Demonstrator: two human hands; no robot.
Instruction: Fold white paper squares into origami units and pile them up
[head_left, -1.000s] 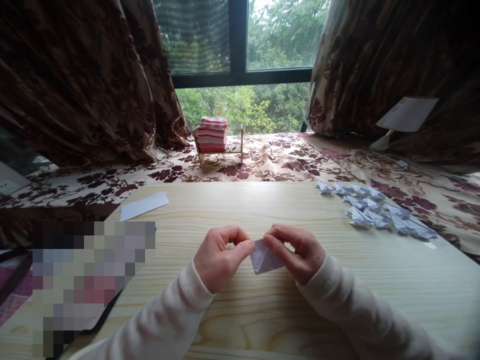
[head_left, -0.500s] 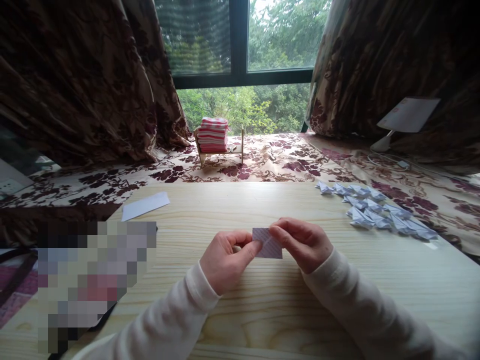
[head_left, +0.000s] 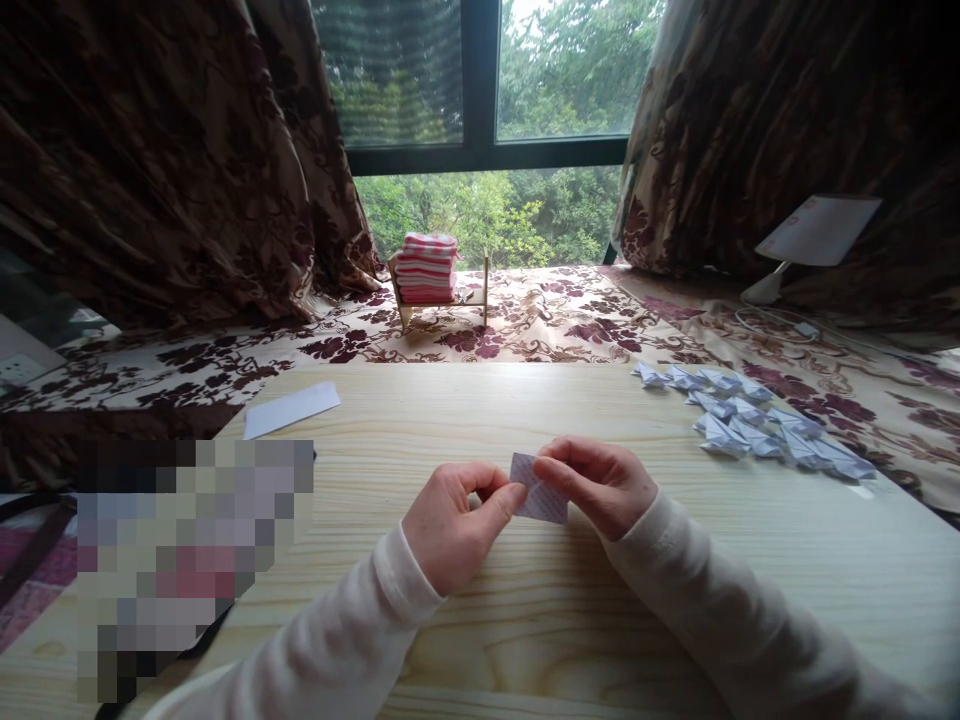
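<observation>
A small folded piece of lined paper (head_left: 538, 497) is held just above the light wooden table (head_left: 525, 620), pinched from both sides. My left hand (head_left: 450, 525) grips its left edge between thumb and forefinger. My right hand (head_left: 600, 485) pinches its upper right part with curled fingers. Both arms wear cream sleeves. At the table's far right lies a heap of several folded paper pieces (head_left: 750, 420).
A flat white paper slip (head_left: 291, 409) lies at the table's far left, above a blurred-out patch (head_left: 187, 560). Behind the table a flowered cloth carries a small wooden rack with striped folded cloth (head_left: 426, 270). A white lamp (head_left: 814, 235) stands at the right, between dark curtains.
The paper piece showed as a downward-pointing triangle a second ago; now it is a flatter, tilted rectangle held slightly higher. Both hands shifted a little up and right and stay pinched on it.
</observation>
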